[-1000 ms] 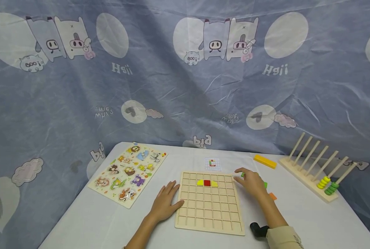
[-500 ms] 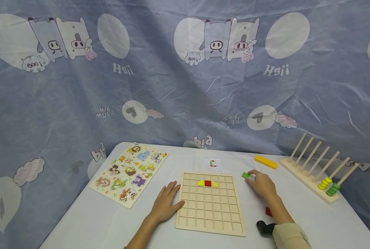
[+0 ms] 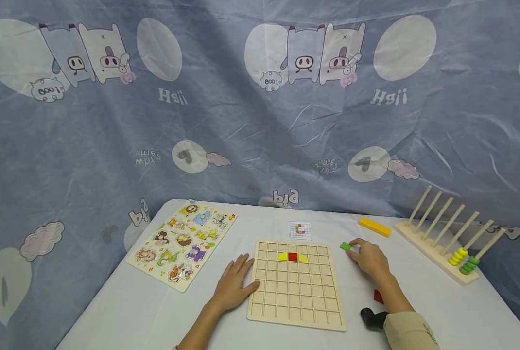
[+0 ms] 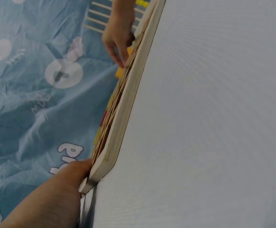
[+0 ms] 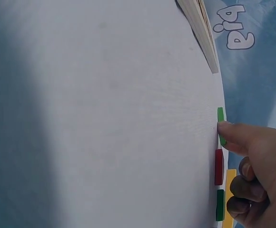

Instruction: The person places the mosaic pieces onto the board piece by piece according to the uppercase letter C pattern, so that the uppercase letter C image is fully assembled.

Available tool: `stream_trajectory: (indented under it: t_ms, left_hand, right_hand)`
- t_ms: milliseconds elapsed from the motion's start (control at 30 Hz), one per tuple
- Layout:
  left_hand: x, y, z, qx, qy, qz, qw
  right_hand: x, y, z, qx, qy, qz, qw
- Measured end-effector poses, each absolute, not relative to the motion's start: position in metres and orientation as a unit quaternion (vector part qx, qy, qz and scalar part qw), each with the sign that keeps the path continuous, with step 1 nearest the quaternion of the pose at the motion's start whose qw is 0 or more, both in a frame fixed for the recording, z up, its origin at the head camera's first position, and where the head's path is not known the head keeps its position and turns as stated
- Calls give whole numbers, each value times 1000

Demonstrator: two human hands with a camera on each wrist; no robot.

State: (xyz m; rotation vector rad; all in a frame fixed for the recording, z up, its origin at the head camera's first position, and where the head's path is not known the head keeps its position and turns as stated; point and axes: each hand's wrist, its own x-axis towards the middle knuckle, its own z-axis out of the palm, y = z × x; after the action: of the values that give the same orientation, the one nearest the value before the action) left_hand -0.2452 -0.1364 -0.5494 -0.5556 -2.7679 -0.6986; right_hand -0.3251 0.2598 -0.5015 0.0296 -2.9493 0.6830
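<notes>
A wooden grid board (image 3: 296, 291) lies flat, with a red square piece (image 3: 292, 256) flanked by two yellow pieces (image 3: 283, 255) in its second row. My left hand (image 3: 233, 284) rests at the board's left edge, fingers spread and thumb over the rim. To the right of the board, my right hand (image 3: 370, 260) pinches a small green block (image 3: 346, 246) low at the table. In the right wrist view, thumb and index finger meet at the green block (image 5: 221, 115), while the other fingers are curled. Behind the board lies a pattern card (image 3: 300, 230).
A red block (image 3: 378, 296) sits by the right forearm. At the back right are a yellow bar (image 3: 374, 227) and a peg abacus (image 3: 439, 253). An animal puzzle board (image 3: 183, 243) lies left. A dark green block (image 5: 220, 205) shows in the right wrist view.
My right hand has drawn back to the right from the board's top right corner, the green block at its fingertips, then stayed nearly still. The left hand has kept its place.
</notes>
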Motion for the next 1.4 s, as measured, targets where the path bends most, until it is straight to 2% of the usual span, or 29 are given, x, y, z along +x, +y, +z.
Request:
stream_trajectory:
  t_ms: [267,567,700,933,1400]
  left_hand:
    - [-245,-137,-550,-197,-942,-240,126]
    - [-244,-137,-551,-190,-946,-239,111]
    - [-245,-137,-551,-197,-943,-236,127]
    - [-246,-137,-551,-192,-946,-235,116]
    - [-247,-138,-553,-198,-944,-228,131]
  right_hand:
    - [-319,260,-497,17,-972,227,60]
    - [-300,234,-477,94,-941,291,145]
    - [-287,210,-460,133,-923,320,166]
    - [-270,175,-448,151,-918,332,156]
    - [-263,122,-473,186,-911,343,131]
